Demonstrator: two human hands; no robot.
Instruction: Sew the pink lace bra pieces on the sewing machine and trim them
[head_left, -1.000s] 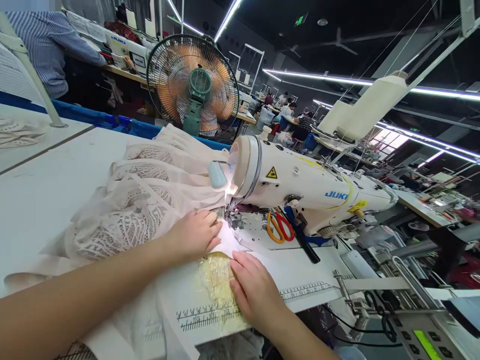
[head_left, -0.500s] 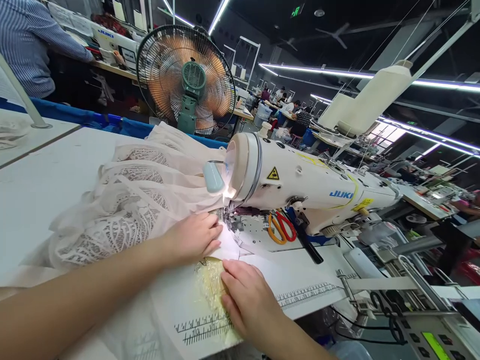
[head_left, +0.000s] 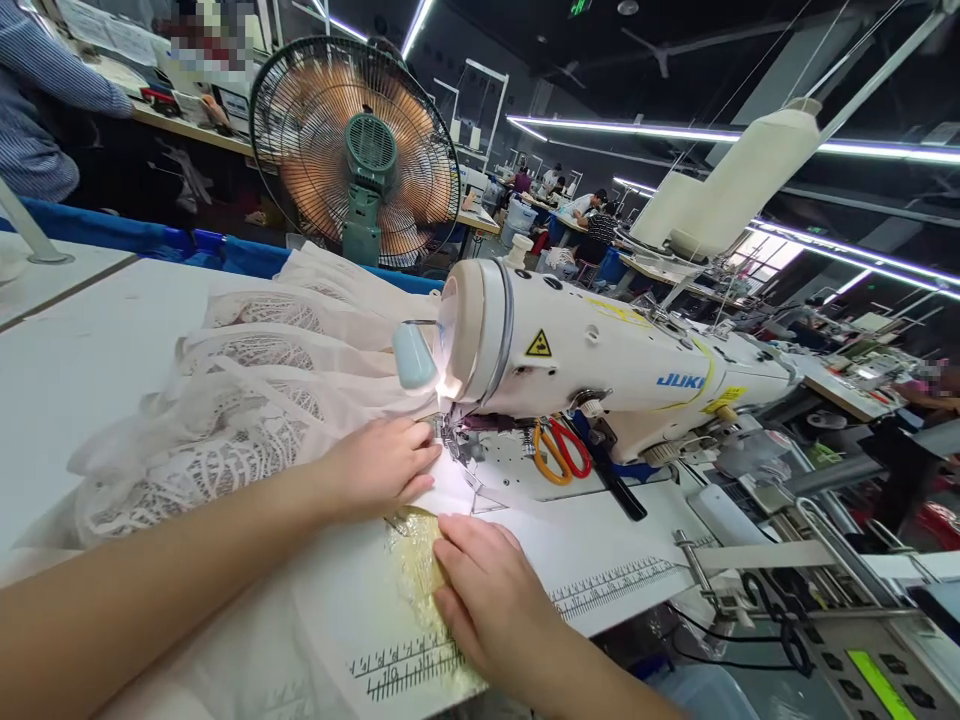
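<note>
Sheer, matt cloth with openwork lace spreads toward the smooth desk's far edge; a crinkled, glossy yellow patch reaches the near one. The sewing machine is smooth and glossy, the scissor handles plastic-looking.

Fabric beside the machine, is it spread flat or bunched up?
Bunched up: the fabric lies in overlapping folds, with patches of lace showing among them.
</note>
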